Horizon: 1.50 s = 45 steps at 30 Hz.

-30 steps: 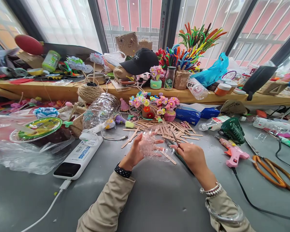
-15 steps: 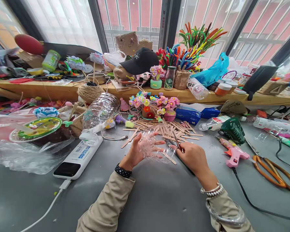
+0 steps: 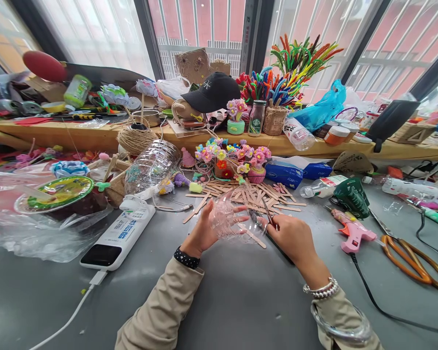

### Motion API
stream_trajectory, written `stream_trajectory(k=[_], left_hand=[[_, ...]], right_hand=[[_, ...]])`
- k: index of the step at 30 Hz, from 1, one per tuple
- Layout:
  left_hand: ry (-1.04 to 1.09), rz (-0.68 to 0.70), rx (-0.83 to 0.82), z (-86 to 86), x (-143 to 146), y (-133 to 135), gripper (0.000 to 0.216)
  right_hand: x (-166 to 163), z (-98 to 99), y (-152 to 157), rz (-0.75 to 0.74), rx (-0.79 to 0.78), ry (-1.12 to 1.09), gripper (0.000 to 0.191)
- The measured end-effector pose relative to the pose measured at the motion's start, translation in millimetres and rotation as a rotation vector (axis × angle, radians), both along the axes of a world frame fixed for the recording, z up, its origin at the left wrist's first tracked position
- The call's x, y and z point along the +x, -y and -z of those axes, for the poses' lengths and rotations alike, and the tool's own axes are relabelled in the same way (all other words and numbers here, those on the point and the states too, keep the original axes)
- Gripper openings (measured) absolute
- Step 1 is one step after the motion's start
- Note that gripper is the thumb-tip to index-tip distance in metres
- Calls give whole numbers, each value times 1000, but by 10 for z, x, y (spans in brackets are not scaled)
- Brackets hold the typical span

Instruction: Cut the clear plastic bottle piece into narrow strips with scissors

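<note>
My left hand (image 3: pixel 206 226) holds a clear piece of plastic (image 3: pixel 226 216), curved and see-through like part of a cut bottle. Its fingers show through the plastic, spread behind it, with the thumb raised at the near side. In my closed right hand (image 3: pixel 294 238) is a small pair of scissors (image 3: pixel 268 213), its slim blades pointing up and away at the plastic's right edge. Most of the handles are hidden by the fingers. Beneath the right hand lies a dark, flat object (image 3: pixel 282 250), mostly covered. Beyond both hands, wooden craft sticks (image 3: pixel 224 187) lie in a loose pile.
On the right are a pink glue gun (image 3: pixel 355 236) with its black cord and large orange-handled scissors (image 3: pixel 410 257). A white power bank (image 3: pixel 118 236) with a cable lies at left. Behind stand fuzzy flowers (image 3: pixel 257 160), a ribbed clear bottle (image 3: pixel 151 165) and a crowded wooden shelf (image 3: pixel 211 138).
The clear plastic has shifted and turned slightly in my left hand. My right hand stays nearly in the same place with the scissors at its edge.
</note>
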<state>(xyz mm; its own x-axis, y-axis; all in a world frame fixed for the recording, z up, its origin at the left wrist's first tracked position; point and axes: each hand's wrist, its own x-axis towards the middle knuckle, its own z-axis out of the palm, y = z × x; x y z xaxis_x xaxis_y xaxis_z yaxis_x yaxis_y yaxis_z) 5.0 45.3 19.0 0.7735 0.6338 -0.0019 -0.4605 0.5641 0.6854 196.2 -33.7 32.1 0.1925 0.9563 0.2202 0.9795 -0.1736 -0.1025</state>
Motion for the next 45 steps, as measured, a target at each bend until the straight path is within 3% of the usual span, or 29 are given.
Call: stream_trajectory(k=[8, 27, 38, 45], left_hand=[[-63, -97, 43, -72, 12, 25, 84], [-125, -127, 103, -25, 1, 24, 69], [-127, -76, 117, -11, 12, 28, 72], [-101, -129, 85, -23, 7, 25, 76]], right_hand=[[22, -8, 12, -38, 10, 0, 37], [9, 27, 8, -15, 46, -5, 39], [-1, 15, -6, 8, 57, 32, 44], [59, 24, 5, -4, 116, 0, 45]])
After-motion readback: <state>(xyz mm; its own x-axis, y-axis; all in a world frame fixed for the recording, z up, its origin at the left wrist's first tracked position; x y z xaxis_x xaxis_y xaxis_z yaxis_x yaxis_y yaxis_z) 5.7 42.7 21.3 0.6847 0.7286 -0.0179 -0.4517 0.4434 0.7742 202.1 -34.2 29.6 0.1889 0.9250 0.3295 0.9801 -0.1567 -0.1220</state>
